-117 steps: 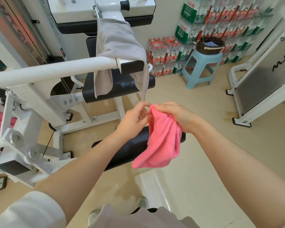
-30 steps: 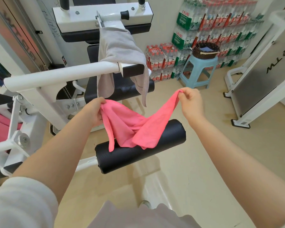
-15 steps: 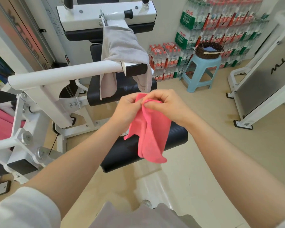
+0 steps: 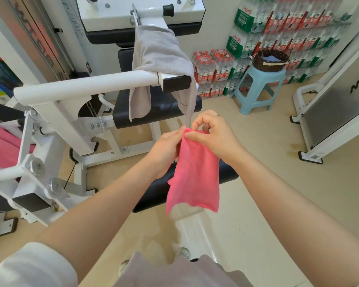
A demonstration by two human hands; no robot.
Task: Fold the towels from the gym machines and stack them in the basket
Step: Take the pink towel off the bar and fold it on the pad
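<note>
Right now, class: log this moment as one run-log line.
left hand: pinches pink towel | right hand: pinches its top | grey towel: on machine | basket: on stool

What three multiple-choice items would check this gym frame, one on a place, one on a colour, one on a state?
1. Where does the basket stand?
A. on the light blue stool
B. on the floor by the machine
C. on the black roller pad

2. What colour is the towel draped over the white machine bar?
A. pink
B. grey
C. green

3. How is the pink towel held?
A. spread wide between hands far apart
B. lying loose on the floor
C. pinched at its top edge by both hands close together, hanging folded

Key: 1 A, the basket sits on the stool in front of the stacked water bottles. 2 B, the grey towel hangs over the bar. 3 C, the left hand and right hand meet at the towel's top edge while it hangs down.
</note>
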